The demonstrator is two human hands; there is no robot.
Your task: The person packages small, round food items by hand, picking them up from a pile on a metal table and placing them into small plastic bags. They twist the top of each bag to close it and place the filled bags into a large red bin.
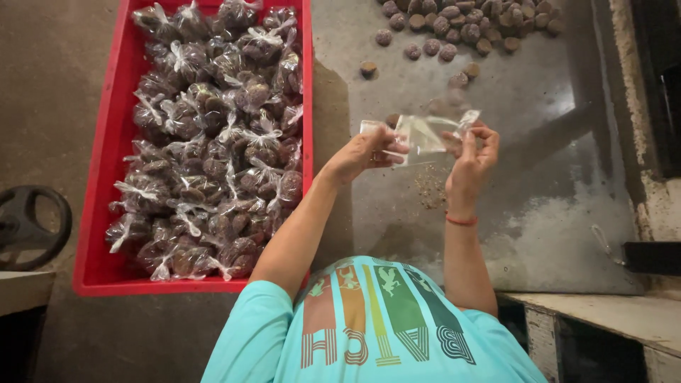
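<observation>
Between my two hands hangs a small clear plastic bag [423, 132], empty as far as I can see. My left hand [365, 150] pinches its left edge and my right hand [472, 157] pinches its right edge, with a red band on that wrist. Both hands are raised above a grey metal sheet [546, 177]. A heap of round brown balls [461, 25] lies on the sheet beyond my hands. To my left stands a red crate [106, 213] filled with several tied clear bags of the same brown balls [213, 142].
A black wheel-like object [28, 225] sits at the far left edge. A rough concrete ledge [610, 315] and wall run along the right side. Brown crumbs [430, 186] are scattered on the sheet under my hands.
</observation>
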